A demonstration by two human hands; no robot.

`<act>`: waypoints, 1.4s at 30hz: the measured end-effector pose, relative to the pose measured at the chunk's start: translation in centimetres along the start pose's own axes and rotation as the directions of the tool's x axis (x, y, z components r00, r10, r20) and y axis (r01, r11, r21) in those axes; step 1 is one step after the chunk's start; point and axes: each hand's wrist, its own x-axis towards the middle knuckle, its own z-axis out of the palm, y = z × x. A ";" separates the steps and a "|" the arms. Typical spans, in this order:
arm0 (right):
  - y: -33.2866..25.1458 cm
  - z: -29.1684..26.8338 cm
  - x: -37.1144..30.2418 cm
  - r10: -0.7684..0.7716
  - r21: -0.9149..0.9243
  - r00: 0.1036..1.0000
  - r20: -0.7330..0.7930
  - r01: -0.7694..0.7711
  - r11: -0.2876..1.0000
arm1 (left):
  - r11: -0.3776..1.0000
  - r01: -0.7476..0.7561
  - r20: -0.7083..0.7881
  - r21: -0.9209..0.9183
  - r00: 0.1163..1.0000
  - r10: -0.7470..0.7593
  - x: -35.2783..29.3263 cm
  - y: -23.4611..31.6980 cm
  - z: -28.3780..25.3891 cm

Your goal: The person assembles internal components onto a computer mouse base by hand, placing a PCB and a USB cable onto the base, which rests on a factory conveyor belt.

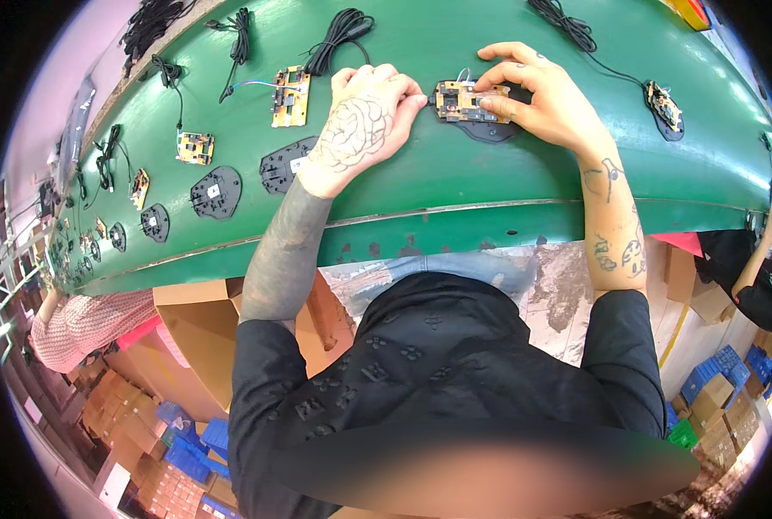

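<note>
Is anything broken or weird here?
A little: along its near side, the green table has dark, ragged patches, as if paint chipped off. The floor below looks blotchy and worn too.

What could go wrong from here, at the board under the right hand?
Pinched wires: thin wires loop at the board's far edge, close to the right hand; its fingers might snag them.
Poor seating: the black base shows below the board, and their fit is hidden; pressing while misaligned could stress both.
Cable tug: a lead from the coil disappears behind the left hand, which might catch it.
</note>
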 end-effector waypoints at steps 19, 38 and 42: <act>-2.2 2.3 0.3 -0.265 -0.214 0.953 -0.145 0.231 0.949 | 0.887 0.447 0.441 -0.118 0.823 -0.357 5.5 -0.4 -2.2; 1.6 -0.2 2.1 -0.058 -0.645 0.841 -0.537 -0.365 0.671 | -0.463 -0.434 -0.581 -0.773 0.777 0.241 -2.1 18.2 -10.0; -4.8 4.1 4.6 -0.300 -0.512 0.915 -0.269 0.128 0.849 | 0.295 -0.824 -0.760 -0.484 0.563 0.324 -1.4 17.8 -7.4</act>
